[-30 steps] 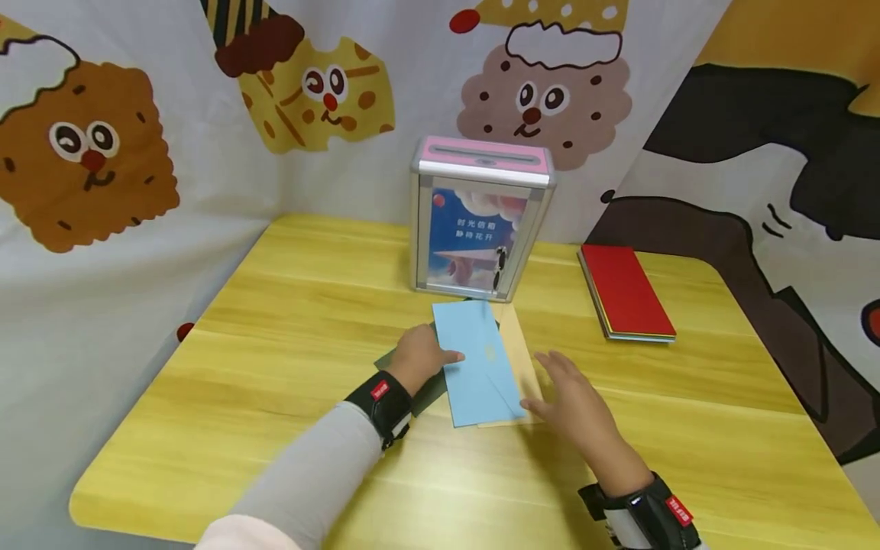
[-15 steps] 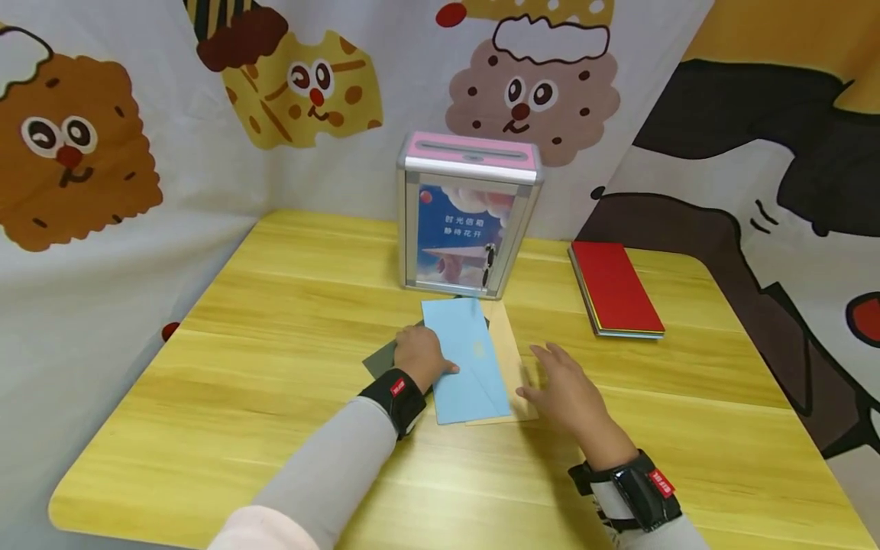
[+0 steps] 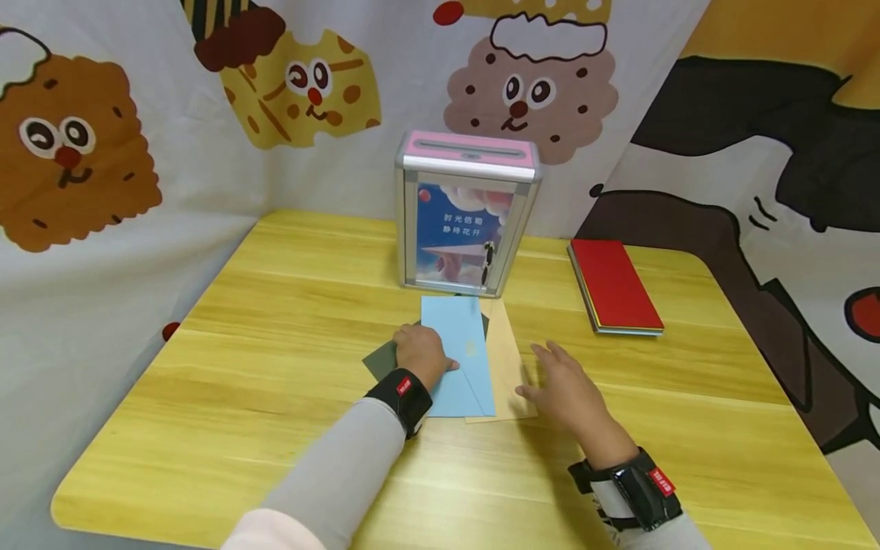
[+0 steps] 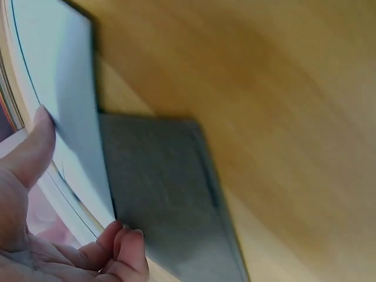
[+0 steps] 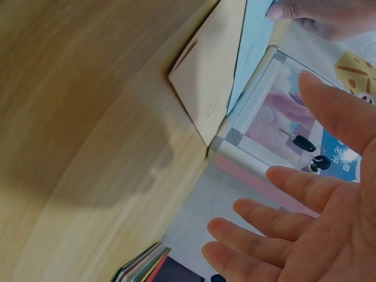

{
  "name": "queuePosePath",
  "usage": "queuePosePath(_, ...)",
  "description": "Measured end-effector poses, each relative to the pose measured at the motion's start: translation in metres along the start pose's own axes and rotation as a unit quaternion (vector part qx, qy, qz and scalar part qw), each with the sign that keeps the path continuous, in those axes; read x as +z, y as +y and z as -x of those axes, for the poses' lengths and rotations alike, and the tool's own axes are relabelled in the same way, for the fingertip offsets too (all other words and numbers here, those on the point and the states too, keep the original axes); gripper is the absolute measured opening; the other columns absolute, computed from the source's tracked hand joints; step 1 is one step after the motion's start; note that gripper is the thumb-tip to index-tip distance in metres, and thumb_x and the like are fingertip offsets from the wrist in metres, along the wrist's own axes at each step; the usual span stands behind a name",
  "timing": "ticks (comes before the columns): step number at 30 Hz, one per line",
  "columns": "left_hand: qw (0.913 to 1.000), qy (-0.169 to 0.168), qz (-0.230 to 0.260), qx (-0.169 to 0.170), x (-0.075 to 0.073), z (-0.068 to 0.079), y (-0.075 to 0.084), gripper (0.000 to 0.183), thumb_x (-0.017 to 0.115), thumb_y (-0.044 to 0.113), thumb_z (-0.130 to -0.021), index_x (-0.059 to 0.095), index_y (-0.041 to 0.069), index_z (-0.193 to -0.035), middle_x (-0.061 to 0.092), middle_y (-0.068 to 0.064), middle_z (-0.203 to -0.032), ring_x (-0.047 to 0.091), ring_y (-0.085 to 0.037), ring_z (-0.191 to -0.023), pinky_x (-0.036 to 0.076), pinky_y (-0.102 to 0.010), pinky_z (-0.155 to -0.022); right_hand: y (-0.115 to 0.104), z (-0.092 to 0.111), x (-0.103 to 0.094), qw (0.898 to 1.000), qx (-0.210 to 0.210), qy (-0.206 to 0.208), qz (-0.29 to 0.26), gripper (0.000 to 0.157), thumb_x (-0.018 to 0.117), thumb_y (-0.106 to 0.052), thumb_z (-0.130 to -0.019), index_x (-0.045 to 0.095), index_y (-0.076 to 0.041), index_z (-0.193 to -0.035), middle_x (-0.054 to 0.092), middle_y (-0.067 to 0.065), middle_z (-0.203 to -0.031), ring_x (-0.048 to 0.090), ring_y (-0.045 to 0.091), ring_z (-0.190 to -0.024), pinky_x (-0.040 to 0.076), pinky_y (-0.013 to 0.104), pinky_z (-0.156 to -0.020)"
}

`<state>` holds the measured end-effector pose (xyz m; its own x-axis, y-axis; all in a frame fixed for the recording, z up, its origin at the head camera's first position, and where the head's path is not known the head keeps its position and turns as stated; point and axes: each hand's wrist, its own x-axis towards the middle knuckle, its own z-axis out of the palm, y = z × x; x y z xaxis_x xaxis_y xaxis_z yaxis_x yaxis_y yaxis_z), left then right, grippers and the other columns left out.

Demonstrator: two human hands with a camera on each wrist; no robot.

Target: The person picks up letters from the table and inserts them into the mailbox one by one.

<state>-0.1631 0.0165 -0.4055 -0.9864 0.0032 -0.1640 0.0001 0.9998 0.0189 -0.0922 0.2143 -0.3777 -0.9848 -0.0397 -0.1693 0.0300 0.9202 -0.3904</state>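
Near the middle of the table lies a light blue envelope (image 3: 462, 325), over a cream envelope (image 3: 507, 374) and a dark green envelope (image 3: 380, 360). My left hand (image 3: 421, 353) pinches the blue envelope at its left edge, thumb on top and fingertips at the edge underneath. In the left wrist view those curled fingertips overlap the dark green envelope (image 4: 164, 176). My right hand (image 3: 567, 393) hovers just right of the cream envelope, palm facing it. Its fingers are spread and hold nothing in the right wrist view.
Behind the envelopes stands a silver-framed letter box (image 3: 410, 229) with a pink slotted top and keys in its front door. A stack of envelopes, red on top (image 3: 615, 283), lies at the back right. A cartoon-printed cloth (image 3: 227, 176) hangs behind the table (image 3: 206, 428).
The blue envelope's lower end has swung left in my left hand, so it lies straighter and shows more of the cream envelope. The right hand stays nearly still, and the head view has shifted slightly.
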Motion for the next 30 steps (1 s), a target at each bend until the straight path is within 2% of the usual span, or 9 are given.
queuePosePath(5,0.9994,0.006,0.030,-0.015,0.001,0.001,0.007,0.078,0.075,0.057,-0.075,0.063,-0.007,-0.117,0.060,-0.023,-0.116,0.053,-0.034,-0.108,0.043,-0.041,-0.090,0.000,0.002,-0.003,1.000,0.003,-0.004,0.002,0.077,0.075,-0.025,-0.085,0.036,0.002,-0.146,0.026,0.030,-0.151,0.031,0.051,-0.133,0.037,0.063,-0.099)
queuePosePath(9,0.9945,-0.022,0.094,-0.040,0.002,-0.001,0.011,0.075,0.077,0.048,-0.078,0.059,-0.011,-0.121,0.053,-0.030,-0.125,0.048,-0.041,-0.114,0.043,-0.043,-0.093,0.001,0.003,-0.005,1.000,0.005,-0.003,0.003,0.078,0.075,-0.025,-0.085,0.035,0.002,-0.146,0.025,0.029,-0.152,0.030,0.050,-0.134,0.037,0.063,-0.099)
queuePosePath(12,0.9929,-0.053,0.093,-0.053,0.001,-0.003,0.010,0.072,0.074,0.050,-0.080,0.060,-0.006,-0.123,0.052,-0.028,-0.130,0.048,-0.040,-0.118,0.043,-0.044,-0.095,0.003,0.005,-0.005,1.000,0.006,-0.006,-0.002,0.078,0.075,-0.025,-0.085,0.034,0.002,-0.146,0.025,0.029,-0.152,0.029,0.050,-0.134,0.036,0.064,-0.099)
queuePosePath(18,0.9922,-0.066,0.094,-0.048,0.003,-0.012,-0.002,0.060,0.078,0.047,-0.077,0.068,-0.002,-0.111,0.065,-0.018,-0.114,0.061,-0.033,-0.104,0.051,-0.043,-0.083,0.005,0.008,-0.007,1.000,0.005,-0.012,-0.008,0.079,0.074,-0.024,-0.085,0.033,0.003,-0.147,0.024,0.030,-0.152,0.028,0.051,-0.135,0.036,0.064,-0.100)
queuePosePath(20,0.9916,-0.055,0.112,-0.033,0.016,-0.024,-0.010,0.057,0.080,0.044,-0.076,0.069,-0.002,-0.107,0.067,-0.016,-0.109,0.064,-0.031,-0.100,0.053,-0.043,-0.080,0.006,0.008,-0.008,1.000,0.004,-0.011,-0.007,0.079,0.074,-0.024,-0.085,0.033,0.003,-0.147,0.024,0.030,-0.152,0.028,0.051,-0.134,0.035,0.063,-0.100)
queuePosePath(23,0.9932,-0.029,0.113,-0.005,0.078,-0.076,-0.020,0.061,0.083,0.047,-0.071,0.069,-0.002,-0.105,0.068,-0.012,-0.103,0.065,-0.029,-0.094,0.054,-0.041,-0.078,0.007,0.007,-0.010,1.000,0.003,-0.009,-0.006,0.079,0.075,-0.023,-0.085,0.033,0.004,-0.146,0.025,0.031,-0.151,0.029,0.052,-0.134,0.035,0.064,-0.100)
queuePosePath(26,0.9913,-0.035,0.127,0.005,0.142,-0.134,-0.030,0.079,0.084,0.052,-0.067,0.061,-0.004,-0.118,0.063,-0.014,-0.114,0.061,-0.031,-0.104,0.051,-0.040,-0.088,0.008,0.007,-0.012,1.000,0.003,-0.008,-0.005,0.079,0.075,-0.023,-0.085,0.033,0.003,-0.147,0.025,0.032,-0.151,0.028,0.052,-0.134,0.034,0.064,-0.101)
queuePosePath(29,0.9844,-0.075,0.159,-0.008,0.120,-0.125,-0.033,0.081,0.084,0.045,-0.071,0.055,-0.009,-0.122,0.061,-0.018,-0.111,0.063,-0.029,-0.094,0.053,-0.034,-0.082,0.009,0.007,-0.013,1.000,0.003,-0.008,-0.006,0.079,0.075,-0.023,-0.085,0.033,0.003,-0.147,0.025,0.032,-0.151,0.028,0.052,-0.134,0.034,0.064,-0.102)
queuePosePath(30,0.9822,-0.084,0.167,-0.007,0.100,-0.110,-0.036,0.080,0.083,0.043,-0.073,0.053,-0.010,-0.124,0.060,-0.018,-0.113,0.064,-0.028,-0.091,0.053,-0.033,-0.080,0.010,0.007,-0.013,1.000,0.003,-0.008,-0.006,0.079,0.075,-0.023,-0.085,0.033,0.003,-0.147,0.025,0.032,-0.150,0.029,0.052,-0.134,0.034,0.064,-0.102)
